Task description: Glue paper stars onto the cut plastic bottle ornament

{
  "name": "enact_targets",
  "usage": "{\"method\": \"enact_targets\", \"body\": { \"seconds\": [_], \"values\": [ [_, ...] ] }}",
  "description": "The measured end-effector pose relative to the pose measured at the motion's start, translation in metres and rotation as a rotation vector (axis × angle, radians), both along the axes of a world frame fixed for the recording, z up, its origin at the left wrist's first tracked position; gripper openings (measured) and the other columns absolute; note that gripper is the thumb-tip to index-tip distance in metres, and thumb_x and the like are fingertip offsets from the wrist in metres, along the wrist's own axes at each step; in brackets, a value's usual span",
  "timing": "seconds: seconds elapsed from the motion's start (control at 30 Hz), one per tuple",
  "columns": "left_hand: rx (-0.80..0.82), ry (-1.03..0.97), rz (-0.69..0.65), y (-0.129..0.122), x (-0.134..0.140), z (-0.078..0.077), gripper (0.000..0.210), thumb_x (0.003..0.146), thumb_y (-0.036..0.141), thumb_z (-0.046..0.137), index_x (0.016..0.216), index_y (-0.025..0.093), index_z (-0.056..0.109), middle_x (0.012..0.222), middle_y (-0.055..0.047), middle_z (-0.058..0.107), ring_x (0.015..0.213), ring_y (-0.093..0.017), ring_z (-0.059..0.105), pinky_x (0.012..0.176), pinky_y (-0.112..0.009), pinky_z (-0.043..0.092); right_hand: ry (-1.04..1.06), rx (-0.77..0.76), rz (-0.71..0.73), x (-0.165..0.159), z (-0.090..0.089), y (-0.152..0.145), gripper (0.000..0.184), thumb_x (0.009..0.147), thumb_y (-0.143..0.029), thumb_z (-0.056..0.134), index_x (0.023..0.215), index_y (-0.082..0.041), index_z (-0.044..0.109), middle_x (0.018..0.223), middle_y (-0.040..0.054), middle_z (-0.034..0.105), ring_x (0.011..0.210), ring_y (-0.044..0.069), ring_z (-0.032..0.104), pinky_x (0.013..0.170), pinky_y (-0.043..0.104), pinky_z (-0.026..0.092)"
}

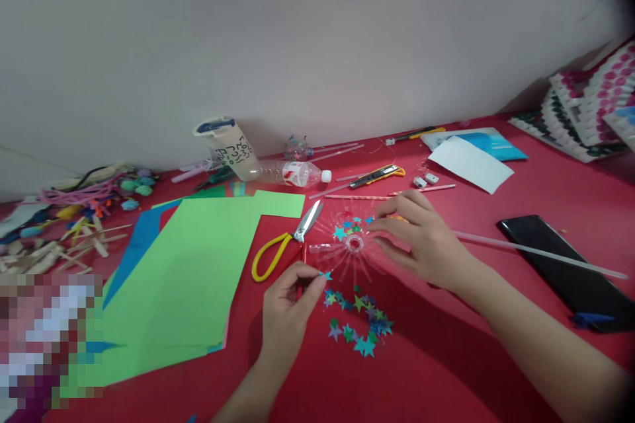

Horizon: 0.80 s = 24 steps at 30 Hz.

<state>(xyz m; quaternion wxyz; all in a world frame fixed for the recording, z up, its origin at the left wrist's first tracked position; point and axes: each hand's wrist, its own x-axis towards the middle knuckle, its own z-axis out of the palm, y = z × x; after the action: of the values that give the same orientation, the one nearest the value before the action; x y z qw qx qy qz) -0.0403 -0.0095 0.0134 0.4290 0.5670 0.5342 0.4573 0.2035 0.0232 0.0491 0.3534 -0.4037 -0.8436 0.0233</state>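
My left hand [292, 304] is closed in a pinch on a small blue star [326, 275], low over the red table. My right hand [421, 238] hovers over the right side of a clear plastic piece cut into spread strips [354, 243]; its fingers are curved and apart, and I make out nothing in them. Small blue and green stars [340, 232] sit at the far side of the clear piece. More coloured stars [368, 346] lie in a curve nearer to me. Scissors with yellow and red handles [270, 261] rest left of the clear piece.
Green paper sheets [193, 277] cover the left side. Behind are a plastic bottle [297, 174], a tilted cup [231, 149] and a yellow box cutter [378, 176]. A black phone [555, 258] lies right, under a long straw [540, 253]. A white wall [317, 46] closes the back.
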Motion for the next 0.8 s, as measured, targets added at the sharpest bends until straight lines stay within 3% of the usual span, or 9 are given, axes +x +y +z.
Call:
{"method": "enact_targets", "body": {
  "seconds": [0.2,0.4,0.6,0.8],
  "values": [
    [-0.119,-0.025,-0.013,0.011,0.001,0.017,0.013,0.072,0.03,0.068,0.073,0.017,0.066,0.068,0.0,0.061,0.063,-0.012,0.054,0.059,-0.022,0.045,0.054,-0.01,-0.011,0.003,0.005,-0.004,0.016,0.085,-0.018,0.055,0.098,-0.022,0.063,0.093,0.0069,0.06,0.085,0.021,0.05,0.077,0.039,0.043],
    [-0.148,0.045,-0.112,0.025,0.014,0.035,0.014,0.071,0.029,0.066,0.074,0.016,0.066,0.067,0.001,0.061,0.06,-0.011,0.052,0.057,-0.022,0.042,0.014,-0.056,-0.021,0.006,0.007,-0.006,0.012,0.086,-0.02,0.053,0.093,-0.02,0.063,0.091,0.0075,0.06,0.083,0.021,0.049,0.075,0.038,0.043],
    [0.019,0.272,-0.315,0.045,0.027,0.059,0.008,0.076,0.023,0.058,0.072,0.018,0.062,0.072,0.0,0.059,0.068,-0.013,0.054,0.064,-0.025,0.043,-0.06,-0.041,0.004,0.002,-0.002,-0.004,0.017,0.084,-0.018,0.055,0.099,-0.02,0.064,0.095,0.0084,0.057,0.086,0.021,0.047,0.077,0.037,0.042],
    [0.113,0.425,-0.515,0.057,0.01,0.075,0.011,0.08,0.022,0.055,0.072,0.02,0.062,0.099,-0.006,0.064,0.089,-0.019,0.06,0.076,-0.03,0.046,-0.087,-0.013,0.031,0.005,-0.005,-0.001,0.017,0.085,-0.02,0.055,0.099,-0.021,0.065,0.095,0.0083,0.058,0.086,0.021,0.047,0.077,0.037,0.041]
  ]
}}
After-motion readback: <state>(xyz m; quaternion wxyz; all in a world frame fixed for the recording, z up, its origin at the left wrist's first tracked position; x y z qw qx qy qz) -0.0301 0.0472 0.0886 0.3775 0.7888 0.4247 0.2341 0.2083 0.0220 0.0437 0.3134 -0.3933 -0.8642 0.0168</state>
